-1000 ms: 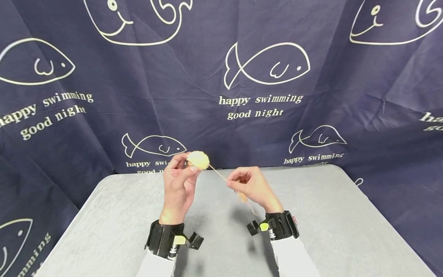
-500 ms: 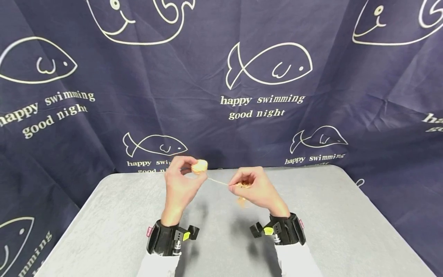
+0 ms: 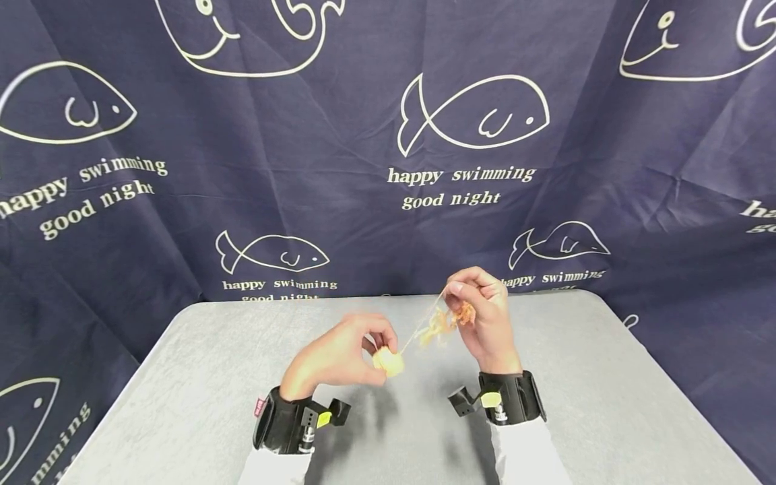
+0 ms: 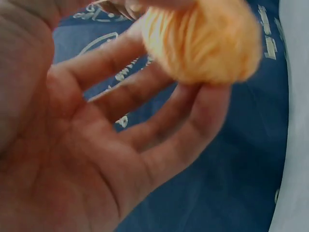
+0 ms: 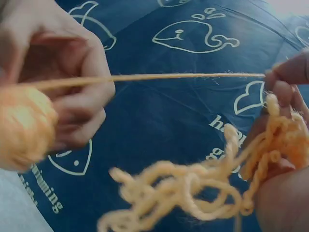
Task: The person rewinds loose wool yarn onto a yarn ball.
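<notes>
My left hand [image 3: 348, 353] holds a small yellow-orange ball of yarn [image 3: 389, 362] between thumb and fingers, low over the table. The left wrist view shows the wound strands of the ball [image 4: 207, 41] against the fingertips. From it a single strand [image 5: 188, 76] runs taut up to my right hand [image 3: 483, 316], which pinches it between thumb and forefinger. A loose, curly tangle of the same yarn [image 5: 178, 191] hangs from the right hand, part of it gathered against the palm and curled fingers.
Both hands are above a light grey table [image 3: 212, 377] with rounded far corners. Behind it hangs a dark blue cloth [image 3: 339, 168] printed with white fish and lettering. Each wrist wears a black strap [image 3: 512, 397] with a small camera mount.
My left hand has turned over and moved down and right with the yarn ball. My right hand has risen and shifted right, and more of the loose tangle shows below its fingers.
</notes>
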`<state>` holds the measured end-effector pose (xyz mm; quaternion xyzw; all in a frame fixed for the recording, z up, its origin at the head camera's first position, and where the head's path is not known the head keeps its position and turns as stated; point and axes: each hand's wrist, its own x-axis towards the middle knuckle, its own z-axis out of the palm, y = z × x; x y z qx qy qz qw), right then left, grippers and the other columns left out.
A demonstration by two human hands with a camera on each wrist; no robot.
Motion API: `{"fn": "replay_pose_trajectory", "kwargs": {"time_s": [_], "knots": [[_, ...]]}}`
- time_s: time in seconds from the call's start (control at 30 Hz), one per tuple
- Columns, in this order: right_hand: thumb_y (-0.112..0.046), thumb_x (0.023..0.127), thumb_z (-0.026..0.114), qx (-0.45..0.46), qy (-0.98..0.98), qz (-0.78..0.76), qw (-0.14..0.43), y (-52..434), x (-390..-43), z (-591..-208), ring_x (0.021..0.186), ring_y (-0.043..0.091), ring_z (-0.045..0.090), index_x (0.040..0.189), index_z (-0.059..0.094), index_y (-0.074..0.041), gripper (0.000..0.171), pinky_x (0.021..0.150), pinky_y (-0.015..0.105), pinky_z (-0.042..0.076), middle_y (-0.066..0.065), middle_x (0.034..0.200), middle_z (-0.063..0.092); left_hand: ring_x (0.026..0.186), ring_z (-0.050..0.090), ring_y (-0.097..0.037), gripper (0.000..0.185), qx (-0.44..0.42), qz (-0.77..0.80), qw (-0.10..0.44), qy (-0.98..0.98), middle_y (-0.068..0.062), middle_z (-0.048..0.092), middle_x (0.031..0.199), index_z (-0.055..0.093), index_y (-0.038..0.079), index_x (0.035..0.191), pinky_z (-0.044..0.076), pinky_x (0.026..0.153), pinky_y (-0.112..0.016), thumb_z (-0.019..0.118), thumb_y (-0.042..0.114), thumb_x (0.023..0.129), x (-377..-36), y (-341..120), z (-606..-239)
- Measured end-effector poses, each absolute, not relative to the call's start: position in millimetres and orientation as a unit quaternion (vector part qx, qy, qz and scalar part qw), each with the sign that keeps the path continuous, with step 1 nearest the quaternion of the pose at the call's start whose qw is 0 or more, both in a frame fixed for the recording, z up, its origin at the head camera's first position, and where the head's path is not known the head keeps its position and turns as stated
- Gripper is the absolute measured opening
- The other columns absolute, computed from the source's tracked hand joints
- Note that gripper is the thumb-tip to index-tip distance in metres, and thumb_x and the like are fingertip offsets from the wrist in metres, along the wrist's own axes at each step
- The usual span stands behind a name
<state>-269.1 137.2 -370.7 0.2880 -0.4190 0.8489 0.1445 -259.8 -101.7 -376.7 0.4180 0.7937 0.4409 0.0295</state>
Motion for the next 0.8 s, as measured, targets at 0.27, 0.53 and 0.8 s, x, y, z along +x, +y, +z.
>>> {"fn": "replay_pose_trajectory", "kwargs": {"time_s": [0.27, 0.53, 0.8], "knots": [[0.016, 0.091, 0.056, 0.183, -0.435, 0.868, 0.155, 137.1, -281.3, -380.4, 0.06, 0.009, 0.054, 0.085, 0.072, -0.005, 0.028, 0.053, 0.015, 0.043, 0.004, 0.075, 0.068, 0.091, 0.059, -0.019, 0.035, 0.52, 0.535, 0.107, 0.657, -0.005, 0.062, 0.092, 0.067, 0.01, 0.094, 0.06, 0.082, -0.04, 0.071, -0.011, 0.067, -250.8, -94.5, -368.2], [0.007, 0.085, 0.074, 0.131, -0.613, 0.767, 0.133, 131.5, -288.7, -393.0, 0.056, 0.01, 0.051, 0.086, 0.075, -0.004, 0.01, 0.05, 0.017, 0.043, 0.002, 0.072, 0.068, 0.1, 0.058, -0.021, 0.034, 0.534, 0.667, 0.04, 0.517, -0.013, 0.06, 0.102, 0.062, -0.001, 0.098, 0.058, 0.091, -0.04, 0.073, -0.016, 0.07, -251.7, -96.2, -362.8], [0.004, 0.084, 0.076, 0.196, -0.723, 0.658, 0.081, 127.7, -288.0, -397.7, 0.057, 0.01, 0.054, 0.087, 0.074, -0.001, 0.006, 0.051, 0.019, 0.043, 0.002, 0.072, 0.067, 0.093, 0.064, -0.016, 0.03, 0.417, 0.801, -0.143, 0.405, -0.006, 0.065, 0.103, 0.068, 0.006, 0.098, 0.055, 0.079, -0.021, 0.076, -0.01, 0.074, -259.6, -94.1, -362.3]]}}
